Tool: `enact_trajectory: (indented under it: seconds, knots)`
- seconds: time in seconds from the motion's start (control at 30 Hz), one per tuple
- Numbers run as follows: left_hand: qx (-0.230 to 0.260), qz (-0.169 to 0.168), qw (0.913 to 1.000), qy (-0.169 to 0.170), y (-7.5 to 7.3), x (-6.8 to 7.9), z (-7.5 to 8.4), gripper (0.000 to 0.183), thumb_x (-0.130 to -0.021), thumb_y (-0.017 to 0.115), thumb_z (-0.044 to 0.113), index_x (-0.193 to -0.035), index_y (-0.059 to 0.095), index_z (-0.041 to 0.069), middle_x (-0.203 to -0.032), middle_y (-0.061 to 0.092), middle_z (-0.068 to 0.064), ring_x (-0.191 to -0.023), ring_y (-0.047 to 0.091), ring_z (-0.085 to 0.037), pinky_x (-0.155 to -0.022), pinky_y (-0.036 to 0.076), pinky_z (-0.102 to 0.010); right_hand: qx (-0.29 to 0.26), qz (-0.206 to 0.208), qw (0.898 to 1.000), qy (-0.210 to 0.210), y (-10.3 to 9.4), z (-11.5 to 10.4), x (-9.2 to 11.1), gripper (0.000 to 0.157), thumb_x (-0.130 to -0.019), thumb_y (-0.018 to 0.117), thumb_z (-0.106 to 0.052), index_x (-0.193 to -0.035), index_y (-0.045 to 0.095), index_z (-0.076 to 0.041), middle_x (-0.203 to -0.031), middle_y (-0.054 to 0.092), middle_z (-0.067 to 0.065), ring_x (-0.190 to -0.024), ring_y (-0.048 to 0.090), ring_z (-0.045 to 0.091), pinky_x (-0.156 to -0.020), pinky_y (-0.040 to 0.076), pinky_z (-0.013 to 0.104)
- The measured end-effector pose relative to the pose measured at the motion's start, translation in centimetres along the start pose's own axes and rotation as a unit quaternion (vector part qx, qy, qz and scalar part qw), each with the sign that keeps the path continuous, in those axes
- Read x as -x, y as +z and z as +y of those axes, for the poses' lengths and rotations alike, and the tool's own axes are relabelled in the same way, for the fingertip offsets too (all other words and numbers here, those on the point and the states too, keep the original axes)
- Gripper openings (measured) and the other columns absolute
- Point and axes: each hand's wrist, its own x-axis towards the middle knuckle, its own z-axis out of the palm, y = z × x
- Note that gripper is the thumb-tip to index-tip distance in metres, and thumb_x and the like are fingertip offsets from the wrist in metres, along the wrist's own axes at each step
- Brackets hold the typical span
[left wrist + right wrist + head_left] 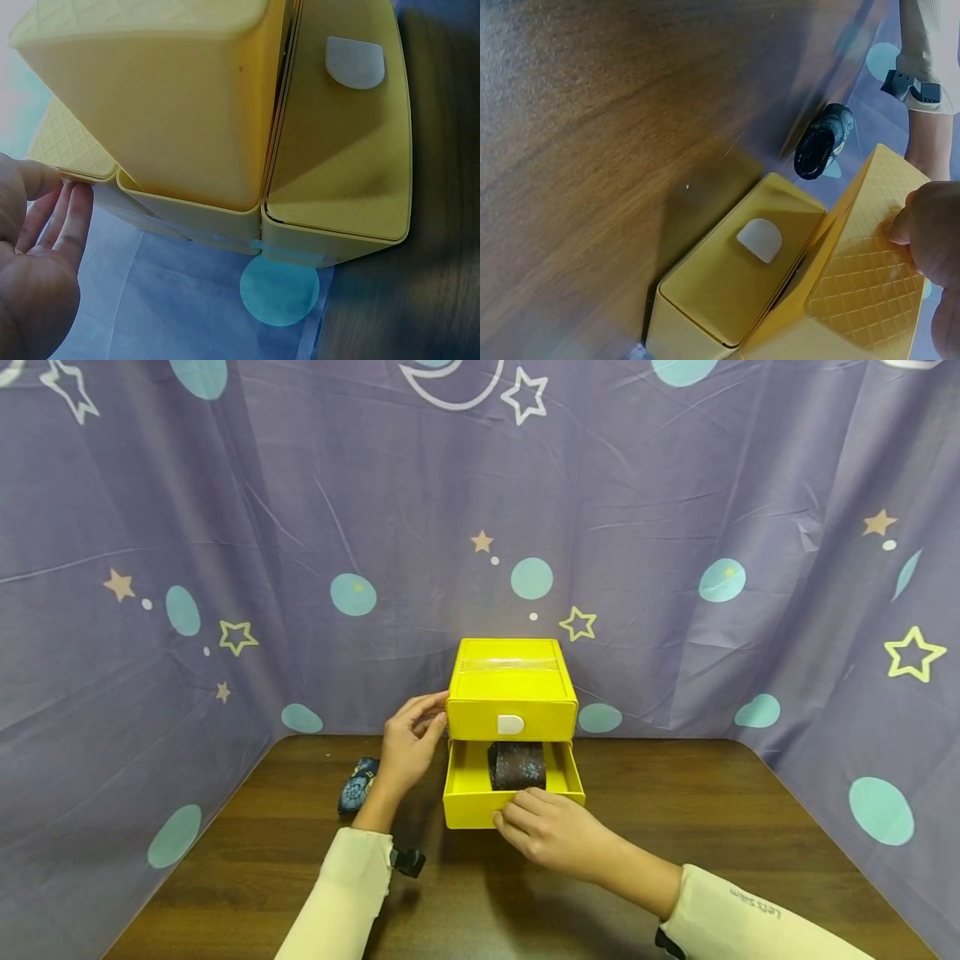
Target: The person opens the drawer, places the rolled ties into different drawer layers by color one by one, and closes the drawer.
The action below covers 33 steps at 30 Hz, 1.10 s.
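A yellow drawer unit stands on the table, its middle drawer pulled out. Inside that drawer lies a rolled dark necktie with a small floral pattern. My right hand grips the drawer's front panel, fingers over the rim and thumb against the quilted face. My left hand touches the unit's left side at the top tier, fingers fairly straight along its edge. The bottom drawer, with a white tab, is closed, as is the top one with its own white tab.
A second rolled necktie, blue-patterned, lies on the wooden table left of the unit, beside my left forearm. Behind the table hangs a purple curtain with stars and dots. Clear tape crosses the unit's top.
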Motion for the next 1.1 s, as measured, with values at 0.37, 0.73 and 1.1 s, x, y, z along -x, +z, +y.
enact_trajectory:
  seconds: [0.37,0.73,1.1]
  knots:
    - [0.003,-0.007,1.0,0.005,-0.1,-0.1,-0.2,0.031,-0.098,0.067,0.001,-0.129,0.07,0.003,-0.12,0.067,-0.014,-0.107,0.066,-0.029,-0.086,0.058,-0.022,-0.004,-0.011,1.0,0.008,0.4,0.5,-0.1,0.043,-0.11,0.031,-0.004,-0.108,0.074,-0.008,-0.097,0.065,0.0,-0.088,0.058,0.015,-0.078,0.052,0.025]
    - [-0.004,0.001,1.0,-0.002,0.1,-0.2,-0.1,0.032,-0.096,0.066,-0.006,-0.128,0.069,-0.002,-0.12,0.066,-0.019,-0.107,0.066,-0.031,-0.086,0.058,-0.021,0.014,-0.005,1.0,-0.004,0.9,1.0,0.0,0.029,-0.102,0.046,-0.007,-0.112,0.074,-0.008,-0.099,0.065,0.001,-0.09,0.059,0.017,-0.078,0.053,0.028]
    - [-0.014,-0.004,0.9998,0.015,0.2,0.2,2.9,0.031,-0.095,0.062,-0.013,-0.126,0.065,-0.013,-0.118,0.064,-0.025,-0.105,0.066,-0.03,-0.088,0.059,-0.026,-0.004,-0.015,1.0,0.011,1.4,1.2,0.1,0.034,-0.105,0.04,-0.006,-0.112,0.073,-0.007,-0.1,0.065,0.002,-0.09,0.058,0.018,-0.078,0.053,0.028]
